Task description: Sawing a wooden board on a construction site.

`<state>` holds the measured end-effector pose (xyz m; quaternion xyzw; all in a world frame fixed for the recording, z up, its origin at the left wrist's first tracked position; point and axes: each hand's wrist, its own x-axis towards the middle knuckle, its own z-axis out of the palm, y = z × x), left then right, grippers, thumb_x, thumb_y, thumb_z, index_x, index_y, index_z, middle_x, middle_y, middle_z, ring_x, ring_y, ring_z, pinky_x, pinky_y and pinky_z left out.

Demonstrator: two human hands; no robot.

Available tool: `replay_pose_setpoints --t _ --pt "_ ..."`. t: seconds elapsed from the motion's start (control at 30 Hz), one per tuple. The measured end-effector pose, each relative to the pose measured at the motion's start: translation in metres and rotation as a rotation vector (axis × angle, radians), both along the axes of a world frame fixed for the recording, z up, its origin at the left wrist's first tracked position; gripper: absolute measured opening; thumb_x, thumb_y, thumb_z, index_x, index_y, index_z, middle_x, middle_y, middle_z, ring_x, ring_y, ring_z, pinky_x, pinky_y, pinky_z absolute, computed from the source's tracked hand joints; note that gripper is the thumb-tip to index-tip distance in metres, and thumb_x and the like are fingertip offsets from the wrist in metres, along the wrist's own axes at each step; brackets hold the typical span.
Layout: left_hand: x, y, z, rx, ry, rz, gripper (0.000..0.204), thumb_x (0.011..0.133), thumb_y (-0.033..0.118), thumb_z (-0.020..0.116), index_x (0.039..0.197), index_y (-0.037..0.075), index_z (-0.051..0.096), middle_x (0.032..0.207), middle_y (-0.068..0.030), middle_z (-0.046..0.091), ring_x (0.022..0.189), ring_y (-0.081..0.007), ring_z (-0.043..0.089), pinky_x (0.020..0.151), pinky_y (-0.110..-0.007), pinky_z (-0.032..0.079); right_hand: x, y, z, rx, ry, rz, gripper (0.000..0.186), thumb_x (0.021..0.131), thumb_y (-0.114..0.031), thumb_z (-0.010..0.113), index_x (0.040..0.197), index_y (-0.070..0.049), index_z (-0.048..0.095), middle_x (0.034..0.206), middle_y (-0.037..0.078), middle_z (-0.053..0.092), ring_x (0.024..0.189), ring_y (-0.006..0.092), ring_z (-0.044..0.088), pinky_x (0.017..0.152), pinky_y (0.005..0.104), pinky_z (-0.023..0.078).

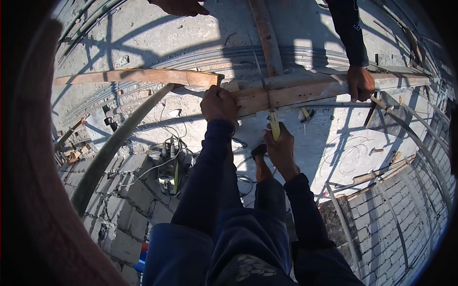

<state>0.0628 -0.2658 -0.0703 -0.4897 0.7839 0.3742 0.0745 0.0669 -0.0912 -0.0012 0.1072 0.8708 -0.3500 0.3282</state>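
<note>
My left hand [218, 104] grips a rough timber beam [310, 93] lying crosswise in front of me, near its junction with a longer, paler orange plank [143, 76] at the left. My right hand [281, 145] is closed on the yellow handle of a handsaw [274, 126], whose long thin blade crosses the beam just right of my left hand; how deep it sits in the wood I cannot tell. Farther right, a co-worker's hand [360, 83] holds the same beam from the far side. Another person's hand [186, 7] shows at the top edge.
A green-and-black power tool [169, 169] with cords lies below left, beside grey blocks [129, 190]. A curved pole [114, 138] rises at left, and an upright plank [265, 35] meets the beam from beyond. Metal pipes [420, 152] and a block wall [381, 224] are at right.
</note>
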Motion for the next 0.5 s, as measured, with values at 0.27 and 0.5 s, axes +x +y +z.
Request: replay_pose_setpoints --t 0.27,0.5 --pt "-0.013 -0.02 -0.025 -0.114 -0.085 -0.255 0.021 0.074 0.021 0.057 0.079 0.004 0.068 0.084 -0.0189 0.066 0.076 -0.0348 0.065 0.072 -0.041 0.052 0.013 0.002 -0.05 -0.2 0.316 -0.068 0.016 0.086 -0.016 0.063 0.088 -0.001 0.057 0.066 0.016 0.059 0.058 0.0294 0.061 0.055 0.0342 0.046" --pt "-0.026 -0.021 -0.009 -0.083 -0.035 -0.121 0.021 0.076 0.02 0.054 0.077 0.003 0.066 0.087 -0.0189 0.066 0.081 -0.0356 0.064 0.074 -0.042 0.05 0.019 0.011 -0.083 -0.276 0.285 -0.041 0.014 0.087 -0.013 0.063 0.09 0.0 0.058 0.071 0.015 0.061 0.064 0.0202 0.063 0.059 0.0321 0.048"
